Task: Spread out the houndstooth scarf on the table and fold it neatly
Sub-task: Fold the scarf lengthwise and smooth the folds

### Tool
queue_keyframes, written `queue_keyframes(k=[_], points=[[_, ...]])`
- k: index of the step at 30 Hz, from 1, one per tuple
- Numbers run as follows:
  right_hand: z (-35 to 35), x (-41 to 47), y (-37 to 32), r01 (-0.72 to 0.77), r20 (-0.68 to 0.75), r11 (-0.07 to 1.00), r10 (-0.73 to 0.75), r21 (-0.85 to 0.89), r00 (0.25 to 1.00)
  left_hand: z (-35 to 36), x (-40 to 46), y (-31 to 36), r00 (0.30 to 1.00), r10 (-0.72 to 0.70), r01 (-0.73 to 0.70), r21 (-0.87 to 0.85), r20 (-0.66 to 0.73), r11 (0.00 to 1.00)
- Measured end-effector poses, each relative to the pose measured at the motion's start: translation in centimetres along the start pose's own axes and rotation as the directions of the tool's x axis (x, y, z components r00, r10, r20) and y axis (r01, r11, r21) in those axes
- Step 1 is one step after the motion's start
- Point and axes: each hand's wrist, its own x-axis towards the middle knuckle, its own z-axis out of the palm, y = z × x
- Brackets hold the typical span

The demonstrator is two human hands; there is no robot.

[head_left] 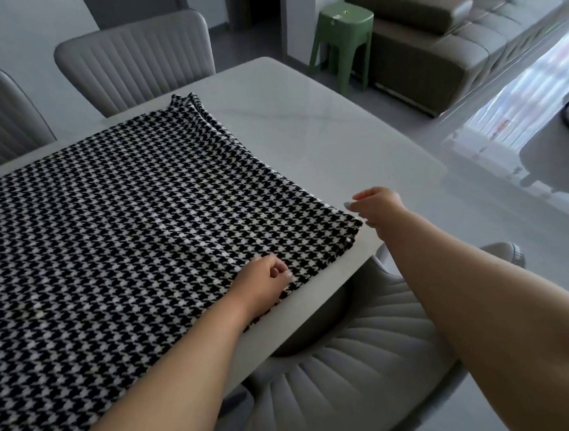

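White marble table (304,115): left hand (263,282) pinches houndstooth scarf (127,207) at near edge, right hand (376,207) loosely curled beside corner; overhanging hem risks sliding off.

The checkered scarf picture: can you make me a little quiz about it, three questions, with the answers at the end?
1. True or false: the houndstooth scarf lies spread flat on the white table.
2. Which hand rests on the scarf near the table's front edge? A) left hand B) right hand
3. Fill in: the plastic stool beside the sofa is coloured ____.

Key: 1 true. 2 A; the right hand is at the scarf's near right corner, but whether it pinches the cloth cannot be told. 3 green.
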Motion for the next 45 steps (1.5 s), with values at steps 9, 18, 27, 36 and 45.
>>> queue_keyframes(k=[9,18,27,36,45], points=[[-2.8,-4.5,-1.4,0.207,0.030,0.978,-0.207,0.015,0.978,-1.2,-1.6,6.7,0.982,0.039,-0.072,-0.177,-0.184,0.982],[-7.8,-3.2,-3.4,0.409,0.152,0.912,-0.400,-0.035,0.904,1.0,-0.5,13.4,0.949,-0.046,-0.013,-0.184,-0.312,0.983],[-21.0,5.4,-5.0,0.604,0.250,0.773,-0.556,-0.195,0.793,8.7,7.9,26.8,0.905,-0.054,0.009,-0.108,-0.422,0.994],[-28.8,13.0,-6.7,0.623,0.298,0.751,-0.557,-0.219,0.776,12.8,13.4,34.8,0.880,-0.055,0.042,-0.040,-0.471,0.998],[-28.3,23.3,-13.0,0.674,0.356,0.703,-0.585,-0.227,0.729,11.2,23.7,38.7,0.822,-0.110,0.075,-0.086,-0.559,0.994]])
